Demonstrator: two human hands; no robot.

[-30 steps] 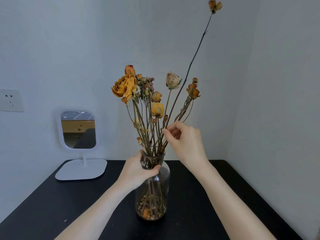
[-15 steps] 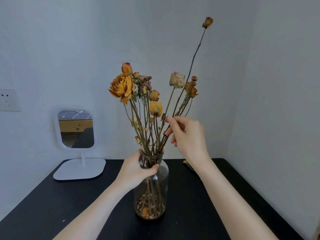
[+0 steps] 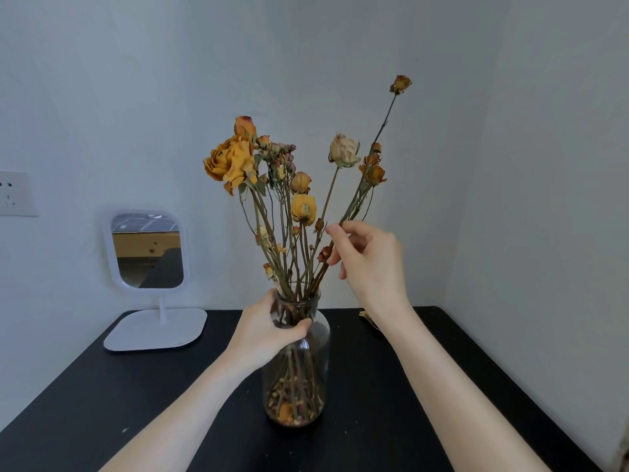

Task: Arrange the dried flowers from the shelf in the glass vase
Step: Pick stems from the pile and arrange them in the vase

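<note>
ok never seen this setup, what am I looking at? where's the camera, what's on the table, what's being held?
No machine here: a person works with two bare hands. The camera is a wide-angle one worn on the head, looking forward and down, so both arms come in from the bottom edge. On the black table stand a glass vase full of dried flowers and, at the back left, a white mirror. A dried scrap lies behind the right wrist. The left hand grips the vase's neck. The right hand pinches the stem of the tall flower, which leans right and reaches above the rest.
</note>
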